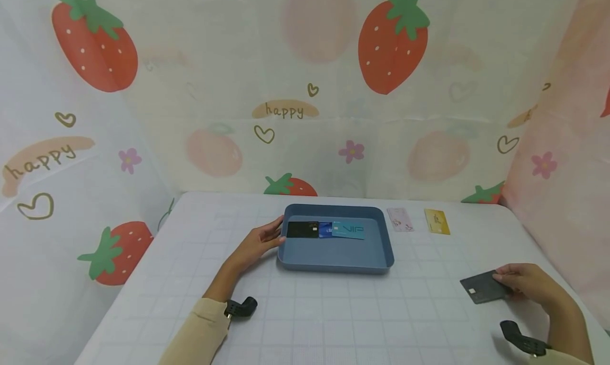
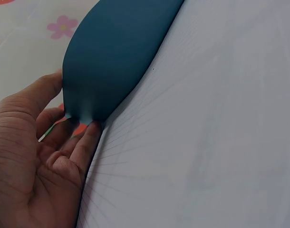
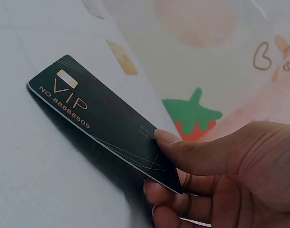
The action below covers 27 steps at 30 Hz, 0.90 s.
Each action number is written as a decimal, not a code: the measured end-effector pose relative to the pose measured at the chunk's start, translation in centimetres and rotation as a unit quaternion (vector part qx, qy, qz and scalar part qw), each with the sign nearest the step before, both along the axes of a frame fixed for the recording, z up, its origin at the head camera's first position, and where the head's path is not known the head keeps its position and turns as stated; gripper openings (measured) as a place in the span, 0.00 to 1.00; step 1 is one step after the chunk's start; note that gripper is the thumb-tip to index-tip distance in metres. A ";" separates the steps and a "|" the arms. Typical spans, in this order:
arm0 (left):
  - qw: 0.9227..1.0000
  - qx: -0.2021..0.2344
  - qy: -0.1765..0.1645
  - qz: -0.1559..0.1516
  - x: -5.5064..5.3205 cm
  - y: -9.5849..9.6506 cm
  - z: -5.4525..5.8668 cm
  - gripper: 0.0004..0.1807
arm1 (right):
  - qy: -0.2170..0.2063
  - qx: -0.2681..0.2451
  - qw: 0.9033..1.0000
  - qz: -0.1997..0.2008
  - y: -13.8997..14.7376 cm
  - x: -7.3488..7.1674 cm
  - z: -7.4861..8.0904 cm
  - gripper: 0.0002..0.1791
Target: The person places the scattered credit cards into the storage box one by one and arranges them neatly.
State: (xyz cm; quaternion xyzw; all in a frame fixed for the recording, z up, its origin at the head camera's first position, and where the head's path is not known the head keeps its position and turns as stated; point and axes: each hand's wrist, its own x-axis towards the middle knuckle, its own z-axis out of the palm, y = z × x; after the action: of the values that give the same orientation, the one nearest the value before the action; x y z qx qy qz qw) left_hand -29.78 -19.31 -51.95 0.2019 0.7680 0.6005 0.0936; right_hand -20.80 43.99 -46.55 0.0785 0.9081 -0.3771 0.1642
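Note:
My right hand [image 1: 529, 283] pinches a black VIP card [image 1: 485, 287] by one end, thumb on its face and fingers beneath. In the right wrist view the card [image 3: 97, 109] shows a chip and gold lettering, tilted above its shadow. Over at the tray's left end, my left hand [image 1: 259, 243] holds the blue-grey tray [image 1: 333, 261]. The left wrist view has the thumb at the tray's rim and fingers curled at its lower edge. Inside the tray lie a black card [image 1: 301, 230], a dark blue card [image 1: 325, 230] and a light blue VIP card [image 1: 350, 230], overlapping in a row.
A pale pink patterned card [image 1: 400, 220] and a gold card [image 1: 437, 222] lie on the table right of the tray. The white table [image 1: 362, 317] meets a strawberry-print cloth [image 1: 381, 158] at the back and sides. Both wrists wear black camera mounts.

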 end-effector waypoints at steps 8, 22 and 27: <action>1.000 0.004 0.000 -0.003 -0.1 0.0 -0.1 0.38 | 0.000 -0.016 1.000 0.004 0.1 -0.1 0.2 0.22; 1.000 0.006 -0.003 -0.003 -0.1 0.0 -0.1 0.38 | 0.017 -0.033 0.999 0.015 0.2 0.1 1.5 0.24; 1.000 0.001 0.000 0.000 -0.1 0.1 0.0 0.38 | 0.028 -0.048 0.998 0.014 0.0 0.4 1.7 0.24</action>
State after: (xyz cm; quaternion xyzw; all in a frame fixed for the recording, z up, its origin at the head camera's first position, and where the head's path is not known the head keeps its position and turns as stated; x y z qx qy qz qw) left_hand -29.88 -19.19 -51.92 0.2020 0.7675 0.6012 0.0933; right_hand -20.41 43.94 -44.86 0.0473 0.8941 -0.4203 0.1472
